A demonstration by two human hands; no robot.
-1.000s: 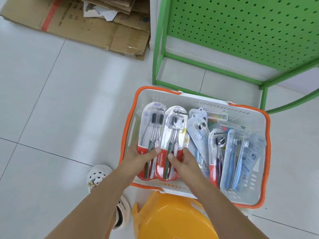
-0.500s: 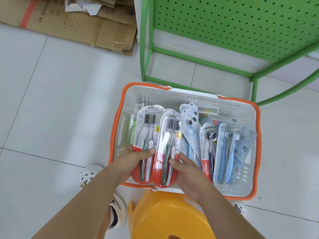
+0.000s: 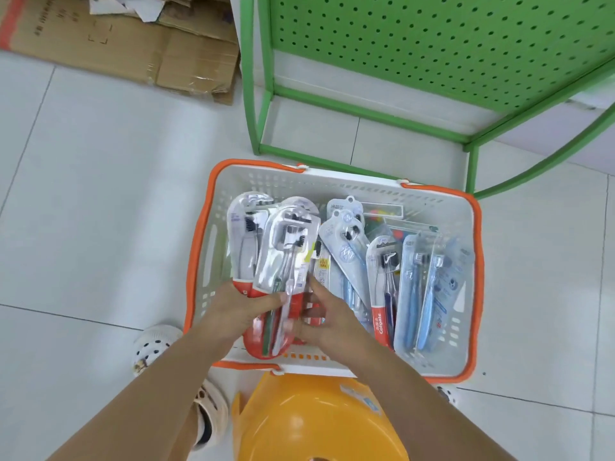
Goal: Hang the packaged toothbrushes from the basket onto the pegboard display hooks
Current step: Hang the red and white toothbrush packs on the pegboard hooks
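Basket (image 3: 464,294) on tile floor, white with orange rim, just in front of the green pegboard (image 3: 432,44) stand. No hooks visible in this view; only the board's lower part shows.

Basket holds many blister packs lying on their backs, hang-tab ends toward the pegboard. Right side: blue packs (image 3: 429,287) and one red-based pack (image 3: 382,281), untouched.

Left hand (image 3: 239,311) closed on the red lower ends of the packs (image 3: 283,257) at the basket's left side, thumb on top, fingers beneath. At least two packs overlap in that grip, the upper one tilted across the lower; exact count unclear. Right hand (image 3: 327,316) at the same bundle's right edge, fingers curled in against it; whether it grips a pack or only steadies the stack, cannot tell. Bundle appears partly raised off the pile.

Handling, as judged: packs light, stiff card back with clear plastic shell, slick face-to-face, so a stack likely slides or fans if held loosely. Shell may crease under hard squeeze. Best hold is a pinch across the flat lower end, leaving the top tab free for the hook.

Yellow stool (image 3: 316,424) below basket; flattened cardboard (image 3: 133,51) upper left.
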